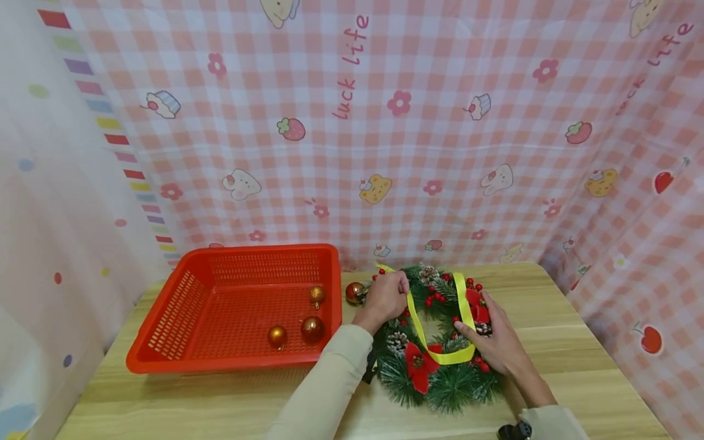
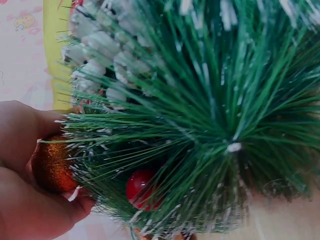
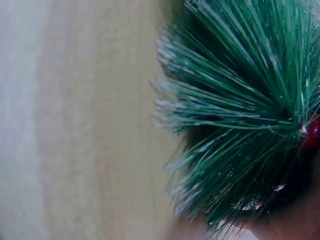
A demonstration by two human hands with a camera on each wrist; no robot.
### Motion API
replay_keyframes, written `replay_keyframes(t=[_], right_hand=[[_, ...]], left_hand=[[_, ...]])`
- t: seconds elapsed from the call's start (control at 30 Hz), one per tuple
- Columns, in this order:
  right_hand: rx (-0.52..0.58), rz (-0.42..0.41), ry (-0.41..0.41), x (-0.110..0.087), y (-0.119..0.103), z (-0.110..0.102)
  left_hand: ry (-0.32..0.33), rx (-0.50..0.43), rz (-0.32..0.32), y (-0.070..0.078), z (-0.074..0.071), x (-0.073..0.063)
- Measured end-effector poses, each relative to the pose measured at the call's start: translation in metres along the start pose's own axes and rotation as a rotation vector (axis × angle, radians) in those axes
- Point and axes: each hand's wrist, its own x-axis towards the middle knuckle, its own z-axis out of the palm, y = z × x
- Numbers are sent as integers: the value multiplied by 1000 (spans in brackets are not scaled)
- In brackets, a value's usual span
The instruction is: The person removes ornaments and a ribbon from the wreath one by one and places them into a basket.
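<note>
A green Christmas wreath [image 1: 451,394] lies on the table with pine cones [image 1: 397,342], red berries and red fabric flowers [image 1: 419,365]. A yellow ribbon [image 1: 455,357] loops loosely across it. At the wreath's upper left is my left hand [image 1: 386,299]; the left wrist view shows its thumb and fingers pinching a glittery orange bauble [image 2: 54,164] against the needles. My right hand [image 1: 502,343] grips the right side of the wreath, thumb over the ring and fingers along the outer edge. In the right wrist view, green needles [image 3: 250,100] hide most of that hand.
Left of the wreath stands a red plastic basket [image 1: 236,366] with several orange-gold baubles [image 1: 312,329] inside. Another bauble [image 1: 354,293] sits between basket and wreath. A small black object [image 1: 514,431] lies by the right sleeve. A checked cloth [image 1: 341,153] hangs behind the wooden table [image 1: 572,342].
</note>
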Motion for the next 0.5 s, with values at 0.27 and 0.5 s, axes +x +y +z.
replay_keyframes(t=[0.27,0.5], right_hand=[[5,-2,-3,0,-1,2],[6,-2,0,-1,1,0]], left_hand=[[-66,76,-33,3,-5,-1],[29,120,-44,8,-13,-5]])
